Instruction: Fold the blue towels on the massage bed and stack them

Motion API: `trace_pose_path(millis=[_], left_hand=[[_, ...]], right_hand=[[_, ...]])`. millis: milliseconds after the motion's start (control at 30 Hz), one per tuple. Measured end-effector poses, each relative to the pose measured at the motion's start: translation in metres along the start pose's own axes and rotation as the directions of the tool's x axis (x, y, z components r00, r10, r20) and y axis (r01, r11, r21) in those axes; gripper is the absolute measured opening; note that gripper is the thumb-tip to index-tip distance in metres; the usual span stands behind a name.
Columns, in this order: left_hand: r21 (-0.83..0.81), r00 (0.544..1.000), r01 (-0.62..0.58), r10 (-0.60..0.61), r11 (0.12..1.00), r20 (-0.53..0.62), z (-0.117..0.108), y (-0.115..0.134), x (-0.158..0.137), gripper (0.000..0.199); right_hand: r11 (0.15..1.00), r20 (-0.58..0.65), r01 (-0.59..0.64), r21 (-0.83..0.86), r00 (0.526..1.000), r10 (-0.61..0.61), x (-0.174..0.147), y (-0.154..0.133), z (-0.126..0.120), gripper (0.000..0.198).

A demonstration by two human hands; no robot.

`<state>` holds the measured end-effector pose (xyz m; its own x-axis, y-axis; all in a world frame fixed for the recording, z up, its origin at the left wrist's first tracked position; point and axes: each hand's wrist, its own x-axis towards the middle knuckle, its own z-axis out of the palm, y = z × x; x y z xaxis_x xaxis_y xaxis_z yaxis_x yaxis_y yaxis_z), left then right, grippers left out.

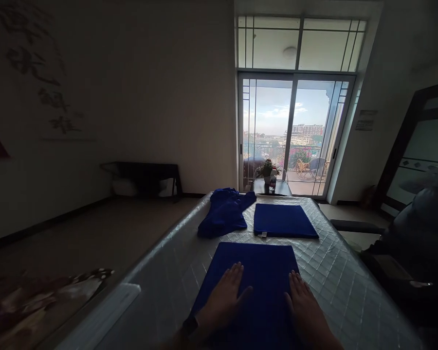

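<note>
A flat blue cushion or cushion cover (261,272) lies right in front of me on a quilted, shiny surface (339,272). My left hand (226,296) rests on its left part, fingers stretched out and thumb apart. At its right edge, my right hand (302,301) lies flat with the fingers extended. Neither hand grips anything. Farther off is a second flat blue square (284,220) with a small white tag on its near edge. To its left sits a crumpled heap of blue cloth (224,214).
A pale, flat strip (111,306) lies along the left edge of the surface. Beyond the far end, a small dark table (282,188) holds a potted plant (267,170) and a bottle (273,179) before glass sliding doors. A dark bulky seat (416,233) stands at right.
</note>
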<state>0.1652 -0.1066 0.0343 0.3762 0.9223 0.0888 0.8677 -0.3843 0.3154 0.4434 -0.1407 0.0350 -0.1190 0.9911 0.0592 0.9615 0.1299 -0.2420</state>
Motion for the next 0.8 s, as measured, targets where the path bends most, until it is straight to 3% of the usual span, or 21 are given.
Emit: trace_pose_path(millis=[167,333,667,800], left_hand=[[-0.018,0.986,0.159,-0.160,0.987,-0.042,-0.008,-0.046,-0.022,0.082],[-0.095,0.966,0.250,-0.254,0.964,-0.034,-0.014,-0.050,-0.031,0.085],[-0.058,0.976,0.187,-0.192,0.981,-0.101,0.002,-0.062,-0.026,0.081],[-0.016,0.977,0.146,-0.147,0.989,-0.157,0.011,-0.070,-0.024,0.077]], right_hand=[[1.000,0.012,0.001,-0.013,1.000,-0.001,0.001,0.001,0.001,0.066],[1.000,0.036,-0.013,-0.020,0.999,0.014,0.001,0.000,0.000,0.066],[0.993,-0.020,0.057,-0.108,0.998,-0.059,-0.007,-0.004,-0.009,0.062],[0.983,0.036,0.085,-0.160,0.996,-0.081,-0.024,0.004,-0.006,0.060]])
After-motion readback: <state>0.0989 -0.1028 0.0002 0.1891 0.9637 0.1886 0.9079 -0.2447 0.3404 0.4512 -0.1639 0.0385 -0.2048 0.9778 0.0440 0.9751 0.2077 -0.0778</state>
